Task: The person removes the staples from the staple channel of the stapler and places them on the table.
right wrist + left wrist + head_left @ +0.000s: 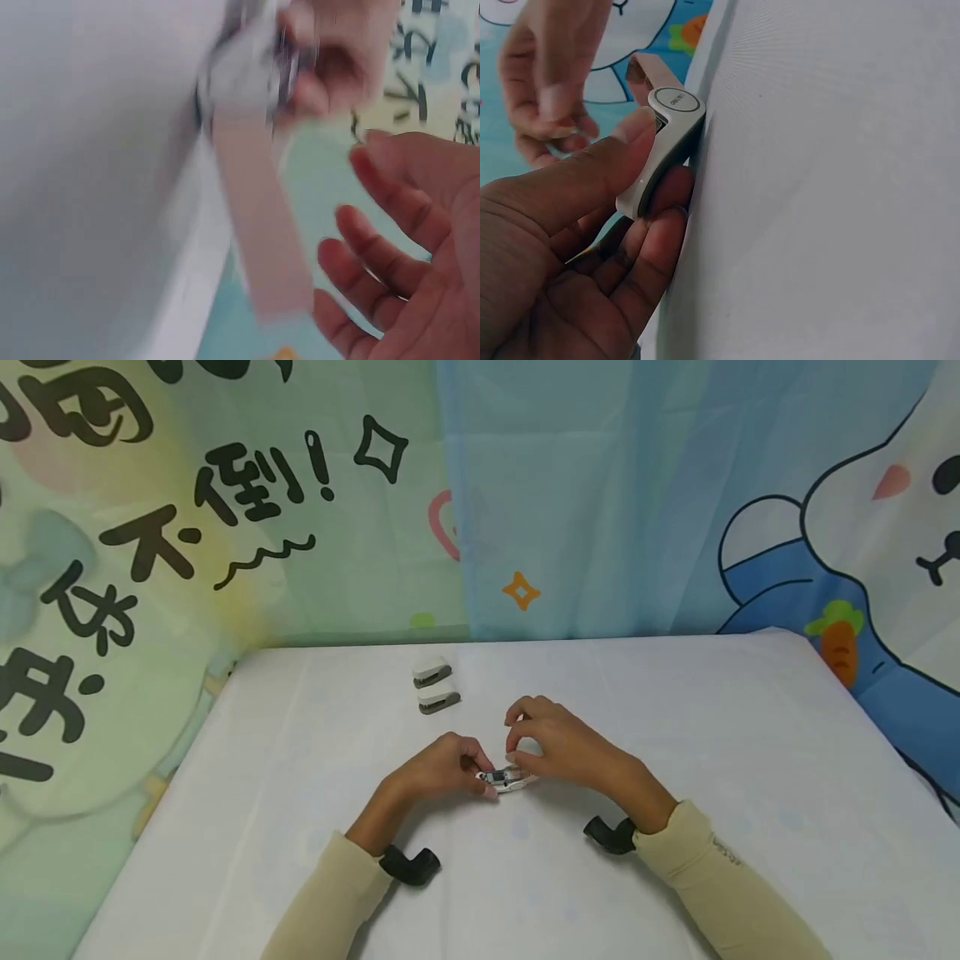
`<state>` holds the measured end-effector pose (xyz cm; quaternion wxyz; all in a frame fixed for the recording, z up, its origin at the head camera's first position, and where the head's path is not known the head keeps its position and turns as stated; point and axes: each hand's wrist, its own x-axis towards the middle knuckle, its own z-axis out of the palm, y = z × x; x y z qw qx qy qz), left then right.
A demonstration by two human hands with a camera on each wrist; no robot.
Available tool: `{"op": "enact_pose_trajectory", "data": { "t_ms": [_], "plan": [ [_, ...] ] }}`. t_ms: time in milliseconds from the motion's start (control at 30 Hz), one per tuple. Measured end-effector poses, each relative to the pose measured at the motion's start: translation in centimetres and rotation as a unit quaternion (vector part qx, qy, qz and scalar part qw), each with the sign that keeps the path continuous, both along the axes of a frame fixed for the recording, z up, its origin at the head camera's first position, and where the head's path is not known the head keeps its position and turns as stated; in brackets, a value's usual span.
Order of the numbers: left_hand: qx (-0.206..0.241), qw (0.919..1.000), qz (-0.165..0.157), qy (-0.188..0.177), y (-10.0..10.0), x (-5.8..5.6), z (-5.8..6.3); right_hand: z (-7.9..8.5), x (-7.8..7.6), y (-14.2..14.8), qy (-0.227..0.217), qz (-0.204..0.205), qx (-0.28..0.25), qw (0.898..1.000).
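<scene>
A small white-and-grey stapler (671, 131) with a round logo on its end is pinched between the thumb and fingers of my left hand (442, 766). It is held low over the table at the middle. A flat pinkish strip (259, 217) sticks out from the stapler's end towards the right. Close beside that strip is my right hand (562, 739), its fingers loosely bent and apart, with nothing between them in the right wrist view. The stapler looks blurred there, and the left fingers cover part of it.
Two similar white-and-grey staplers, a rear one (431, 671) and a front one (438, 697), lie side by side further back, left of the middle. A white cloth covers the table (675, 718). Behind it hangs a printed curtain (570, 502).
</scene>
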<state>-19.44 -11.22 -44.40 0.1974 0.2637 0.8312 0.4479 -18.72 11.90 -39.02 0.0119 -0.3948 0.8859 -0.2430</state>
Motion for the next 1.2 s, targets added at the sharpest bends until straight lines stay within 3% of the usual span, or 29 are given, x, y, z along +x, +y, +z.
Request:
{"op": "enact_pose_trajectory", "data": {
  "t_ms": [100, 367, 633, 1200],
  "plan": [
    [0.003, 1.0, 0.0, -0.002, 0.0, 0.0, 0.1, -0.4, 0.8, -1.2, 0.017, 0.0, 0.0, 1.0],
    [0.017, 0.9997, 0.007, -0.016, 0.1, 0.1, 0.1, -1.2, 1.2, -1.9, 0.009, -0.031, 0.053, 0.998],
    [0.03, 0.9995, 0.001, -0.008, 0.0, 0.2, 0.2, -1.9, 1.3, -2.6, -0.028, -0.019, 0.012, 0.999],
    [0.043, 0.9989, 0.003, -0.017, 0.1, 0.2, 0.1, -2.3, 0.9, -2.6, -0.11, -0.058, -0.033, 0.992]
  ]
}}
